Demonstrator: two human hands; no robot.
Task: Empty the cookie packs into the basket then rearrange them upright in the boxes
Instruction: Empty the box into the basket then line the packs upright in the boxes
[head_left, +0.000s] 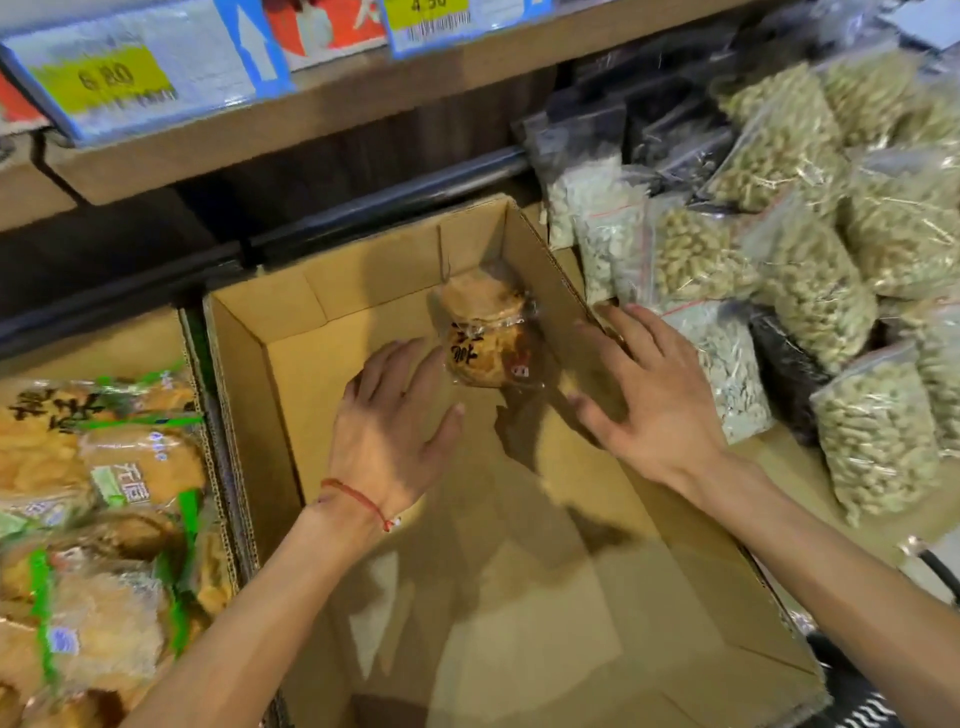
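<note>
Nearest me, the floor of the open cardboard box (519, 597) lay bare, so I judged the refill barely begun: one pack in, nearly all left to place. I could not pick out the basket.

My left hand (395, 421) hovered flat inside the box, fingers spread, holding nothing, its fingertips just beside the pack; I could not tell if they touched. My right hand (654, 395), equally spread and holding nothing, sat over the box's 3 o'clock wall.

The single cookie pack (485, 338) stood roughly upright towards 1 o'clock, near the far right corner.

Open room ran from the pack towards 9 o'clock and back to me. The walls hemmed it in, with a full neighbouring box (104, 519) at 9 o'clock, bagged peanuts (810, 291) crowding 3 o'clock, and the upper shelf (311, 119) overhanging at 12.
</note>
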